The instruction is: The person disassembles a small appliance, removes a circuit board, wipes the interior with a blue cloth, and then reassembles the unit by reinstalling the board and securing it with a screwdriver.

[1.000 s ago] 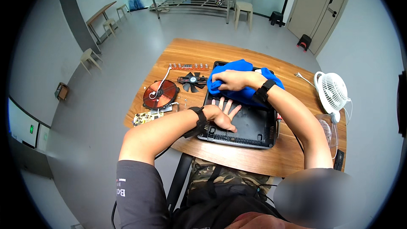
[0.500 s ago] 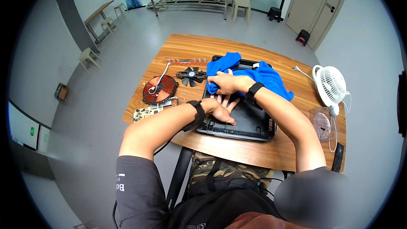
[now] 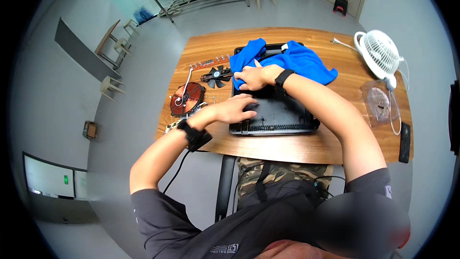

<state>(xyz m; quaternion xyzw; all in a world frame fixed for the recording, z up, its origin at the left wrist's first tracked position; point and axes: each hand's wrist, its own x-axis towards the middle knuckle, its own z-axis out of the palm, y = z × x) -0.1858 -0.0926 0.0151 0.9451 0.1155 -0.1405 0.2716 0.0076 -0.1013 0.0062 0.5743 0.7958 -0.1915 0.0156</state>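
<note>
Right hand [image 3: 251, 77] grips blue cloth [image 3: 306, 63] — tag [image 3: 284, 47] unreadable; left hand [image 3: 235, 109] spread, empty, over black casing [image 3: 282, 112].

Blue cloth [image 3: 304, 62]: soft-looking, matt, creased. Black housing [image 3: 282, 108]: plastic, mostly smooth, dull sheen, rough-looking ribbing along the near edge. Tabletop [image 3: 297, 146]: wood-grain, smooth, glossy where it catches the light from here. Coil disc [image 3: 194, 97]: copper-toned, shiny. Fan rotor [image 3: 217, 75]: black plastic. White fan [image 3: 382, 50]: smooth plastic. Clear cover [image 3: 375, 98]: glossy, plastic-looking. Floor [image 3: 148, 76]: smooth grey, faint sheen.
</note>
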